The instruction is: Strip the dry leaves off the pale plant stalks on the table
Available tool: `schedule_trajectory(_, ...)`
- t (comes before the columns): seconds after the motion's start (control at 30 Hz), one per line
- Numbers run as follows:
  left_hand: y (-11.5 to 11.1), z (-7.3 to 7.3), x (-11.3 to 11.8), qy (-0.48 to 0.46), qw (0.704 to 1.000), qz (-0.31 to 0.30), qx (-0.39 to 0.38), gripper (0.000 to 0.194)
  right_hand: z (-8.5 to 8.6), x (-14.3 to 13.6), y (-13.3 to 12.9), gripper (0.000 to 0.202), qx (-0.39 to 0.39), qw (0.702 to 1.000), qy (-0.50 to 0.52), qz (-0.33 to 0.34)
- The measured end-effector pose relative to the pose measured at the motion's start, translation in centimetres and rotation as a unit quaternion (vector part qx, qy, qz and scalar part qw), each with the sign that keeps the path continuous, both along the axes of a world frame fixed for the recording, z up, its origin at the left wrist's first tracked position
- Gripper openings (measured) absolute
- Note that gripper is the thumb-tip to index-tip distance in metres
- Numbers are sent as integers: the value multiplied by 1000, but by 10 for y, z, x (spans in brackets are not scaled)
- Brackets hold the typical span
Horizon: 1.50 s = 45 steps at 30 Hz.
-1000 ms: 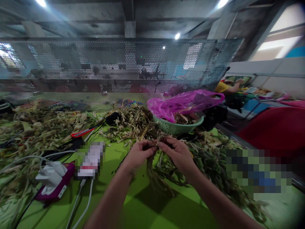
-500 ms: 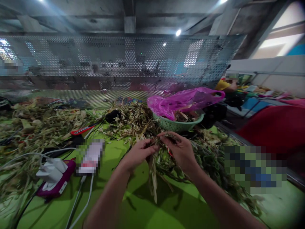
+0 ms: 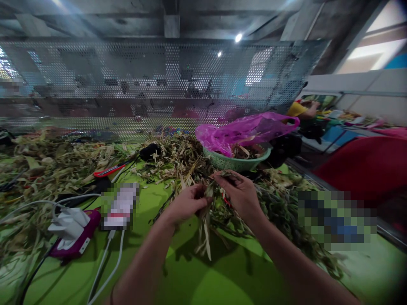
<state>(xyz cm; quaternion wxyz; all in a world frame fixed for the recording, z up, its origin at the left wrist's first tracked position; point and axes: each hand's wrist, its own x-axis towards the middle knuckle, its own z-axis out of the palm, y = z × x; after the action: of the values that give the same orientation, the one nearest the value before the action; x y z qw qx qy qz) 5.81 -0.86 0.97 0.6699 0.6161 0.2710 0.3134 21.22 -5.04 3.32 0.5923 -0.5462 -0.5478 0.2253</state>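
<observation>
Our left grip [image 3: 187, 204] is pinching dry leaves [image 3: 206, 235], and our right grip [image 3: 241, 195] is holding leaf ends just above. Both are now sitting farther apart, so more leaf is showing between, over the green bench [image 3: 210, 292].

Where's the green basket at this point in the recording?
In the head view, the green basket sits right of centre, just beyond the right hand, with a purple plastic bag over it and dried plant scraps to its left.
</observation>
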Motion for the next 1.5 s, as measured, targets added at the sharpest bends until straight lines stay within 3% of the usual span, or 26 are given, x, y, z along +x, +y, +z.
schedule_trajectory(0.07,2,0,0,-19,999,28,0,19,2,2,0,29,2,998,-55,-2)
schedule_trajectory(0.17,7,0,-2,-82,988,129,-6,26,5,2,-3,43,21,994,-105,-23)
schedule_trajectory(0.23,10,0,-3,-122,974,191,-3,29,7,1,-5,35,-1,994,-108,0)
schedule_trajectory(0.4,14,-3,-4,-118,958,260,41,24,-1,-8,-3,23,-137,969,-70,191)
schedule_trajectory(0.47,14,-5,-3,-116,953,276,52,21,-6,-11,-1,20,-155,965,-53,206)
schedule_trajectory(0.6,12,-4,-1,-127,942,306,61,19,-13,-10,2,11,-137,971,-99,170)
schedule_trajectory(0.7,9,0,-2,-117,949,293,28,21,-16,-7,2,8,-104,974,-151,129)
schedule_trajectory(0.77,8,4,-4,-99,963,250,-8,27,-16,-5,2,6,-88,977,-164,102)
schedule_trajectory(0.9,8,5,-6,-88,980,174,-28,33,-11,-2,4,12,-89,985,-110,103)
schedule_trajectory(1.03,10,2,-5,-112,978,174,-22,33,-7,-1,5,21,-122,980,-4,156)
schedule_trajectory(1.13,12,1,-5,-106,978,178,-11,28,-7,-1,5,22,-114,982,33,144)
schedule_trajectory(1.3,15,1,-6,-93,977,188,27,21,-10,-1,6,20,-93,986,54,127)
schedule_trajectory(1.5,15,-1,-7,-83,980,180,7,24,-14,1,9,21,-76,991,31,102)
